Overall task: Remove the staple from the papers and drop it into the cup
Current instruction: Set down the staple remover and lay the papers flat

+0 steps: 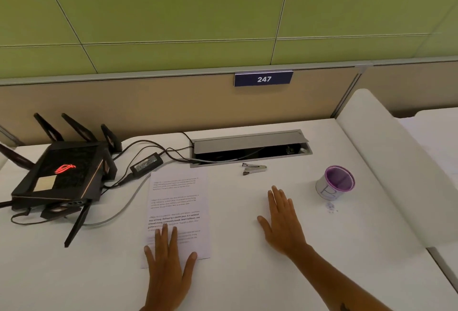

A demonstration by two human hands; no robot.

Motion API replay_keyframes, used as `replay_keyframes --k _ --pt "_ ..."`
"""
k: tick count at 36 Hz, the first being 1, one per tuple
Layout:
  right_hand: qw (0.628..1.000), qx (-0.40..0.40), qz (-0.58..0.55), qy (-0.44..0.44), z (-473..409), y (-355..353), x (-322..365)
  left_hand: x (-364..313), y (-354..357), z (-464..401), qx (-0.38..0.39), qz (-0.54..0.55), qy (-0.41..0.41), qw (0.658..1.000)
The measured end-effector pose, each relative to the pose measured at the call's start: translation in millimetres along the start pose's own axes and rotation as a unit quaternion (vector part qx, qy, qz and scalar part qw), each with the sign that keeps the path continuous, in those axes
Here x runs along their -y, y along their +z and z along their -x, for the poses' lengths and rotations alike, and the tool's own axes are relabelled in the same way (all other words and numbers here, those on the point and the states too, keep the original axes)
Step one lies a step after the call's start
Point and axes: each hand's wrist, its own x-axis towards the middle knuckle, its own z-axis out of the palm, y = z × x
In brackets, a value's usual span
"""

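A white desk (247, 273) fills the lower half of the frame, backed by a beige partition with a blue "247" plate (263, 79) and green wall panels above it. The printed papers (176, 201) lie flat at lower centre-left, their long side running away from the camera; the staple itself is too small to make out. The left hand (169, 263) rests palm-down on the near end of the sheets, fingers spread wide and holding nothing. The right hand (285, 221) lies flat on the bare desk to the right of the papers, apart from them, fingers close together and likewise empty. Above it, near the middle of the frame, a small metal staple remover (255, 168) sits just in front of an open cable hatch (250, 148). At the right, well clear of the papers, stands the cup (335, 183), white outside and purple inside, with tiny specks on the desk just below it. At the left a black router (62, 176) with antennas and a power adapter (146, 164) trail cables toward the hatch.
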Motion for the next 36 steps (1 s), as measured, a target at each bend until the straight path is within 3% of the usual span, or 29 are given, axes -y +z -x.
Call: replay_keyframes --k 14,21,36 --pt "0.999 -0.002 -0.003 0.052 79 -10 -74 -56 70 36 0.062 -0.076 0.095 0.991" --pt "0.994 -0.044 -0.031 0.100 88 -32 -119 -91 109 51 0.084 -0.054 0.125 0.987" --pt "0.992 -0.065 -0.067 0.081 53 -57 -172 -117 145 48 0.023 -0.078 0.115 0.990"
